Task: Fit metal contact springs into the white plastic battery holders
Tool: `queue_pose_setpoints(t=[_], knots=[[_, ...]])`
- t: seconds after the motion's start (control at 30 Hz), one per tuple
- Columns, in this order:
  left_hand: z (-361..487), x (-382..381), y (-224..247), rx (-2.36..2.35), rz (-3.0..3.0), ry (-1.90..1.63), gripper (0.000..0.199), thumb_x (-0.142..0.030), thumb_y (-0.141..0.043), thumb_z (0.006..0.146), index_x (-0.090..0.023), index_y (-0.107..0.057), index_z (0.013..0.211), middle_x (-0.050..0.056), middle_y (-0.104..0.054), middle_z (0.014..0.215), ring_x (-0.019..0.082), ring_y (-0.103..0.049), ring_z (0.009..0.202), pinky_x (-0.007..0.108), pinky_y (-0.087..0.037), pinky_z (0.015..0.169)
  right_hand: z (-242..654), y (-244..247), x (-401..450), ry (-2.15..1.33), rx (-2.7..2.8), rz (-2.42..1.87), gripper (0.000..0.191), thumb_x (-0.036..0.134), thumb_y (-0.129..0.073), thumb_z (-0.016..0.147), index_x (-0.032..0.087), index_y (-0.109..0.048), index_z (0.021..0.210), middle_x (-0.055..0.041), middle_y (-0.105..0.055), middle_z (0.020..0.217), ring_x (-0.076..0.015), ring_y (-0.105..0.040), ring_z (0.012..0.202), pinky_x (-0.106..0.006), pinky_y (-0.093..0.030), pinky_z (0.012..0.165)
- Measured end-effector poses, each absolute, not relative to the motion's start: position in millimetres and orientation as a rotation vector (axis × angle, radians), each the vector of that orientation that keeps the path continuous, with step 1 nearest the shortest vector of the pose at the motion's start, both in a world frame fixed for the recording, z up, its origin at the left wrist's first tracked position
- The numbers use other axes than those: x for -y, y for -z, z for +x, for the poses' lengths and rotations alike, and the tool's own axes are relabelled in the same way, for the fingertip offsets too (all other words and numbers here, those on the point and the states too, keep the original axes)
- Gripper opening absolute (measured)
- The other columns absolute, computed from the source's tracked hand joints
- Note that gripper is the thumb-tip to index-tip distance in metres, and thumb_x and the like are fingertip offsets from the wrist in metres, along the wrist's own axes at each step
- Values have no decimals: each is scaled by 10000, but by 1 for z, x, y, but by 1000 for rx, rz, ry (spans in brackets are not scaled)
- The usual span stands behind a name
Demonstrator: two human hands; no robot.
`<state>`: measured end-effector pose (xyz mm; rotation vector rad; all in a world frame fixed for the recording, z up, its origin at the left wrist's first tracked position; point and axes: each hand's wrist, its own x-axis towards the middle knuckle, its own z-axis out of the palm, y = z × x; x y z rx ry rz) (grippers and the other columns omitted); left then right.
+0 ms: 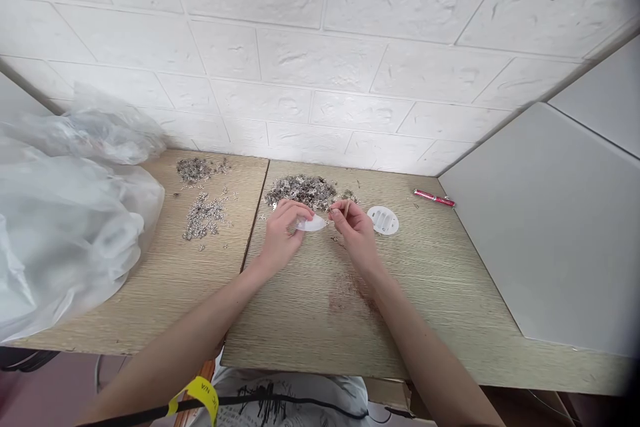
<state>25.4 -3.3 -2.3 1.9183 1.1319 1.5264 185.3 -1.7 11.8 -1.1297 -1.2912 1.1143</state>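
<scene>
My left hand is closed on the edge of a white oval plastic piece, held tilted just above the table. My right hand is closed in a pinch beside it, with a small metal piece at the fingertips; its exact shape is too small to tell. Right behind both hands lies a heap of small metal parts. To the right of my right hand, a second white oval plastic piece with slots rests flat on the table.
Two smaller piles of metal parts lie on the left side of the wooden table. Large plastic bags fill the left edge. A red pen lies near the grey panel at right. A white brick-patterned wall closes off the back.
</scene>
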Motion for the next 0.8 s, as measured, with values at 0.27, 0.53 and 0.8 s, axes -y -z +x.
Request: queue_pose_setpoints(t=[0.27, 0.53, 0.8], knots=[[25, -4, 6, -1127, 1200, -1136, 322, -300, -727, 697, -152, -652, 973, 61, -686, 916, 158, -630, 788, 260, -516, 675, 187, -10, 1, -899, 1401, -1230, 162, 349, -618, 819, 195, -656, 852, -10, -600, 756, -113, -442, 589, -267, -360, 553], [28, 0, -1, -1059, 1213, -955, 371, -365, -762, 647, -128, -705, 928, 58, -690, 830, 153, -599, 710, 249, -484, 622, 182, -11, 3, -616, 1754, -1199, 142, 263, -521, 882, 193, -635, 835, -56, -590, 892, -181, -545, 810, -315, -436, 694], [30, 0, -1, -1088, 1238, -957, 385, -375, -733, 667, -117, -708, 952, 56, -685, 812, 157, -589, 710, 249, -472, 629, 185, -5, 1, -602, 1781, -1238, 128, 247, -505, 887, 193, -616, 850, -51, -583, 895, -177, -551, 790, -315, -444, 715]])
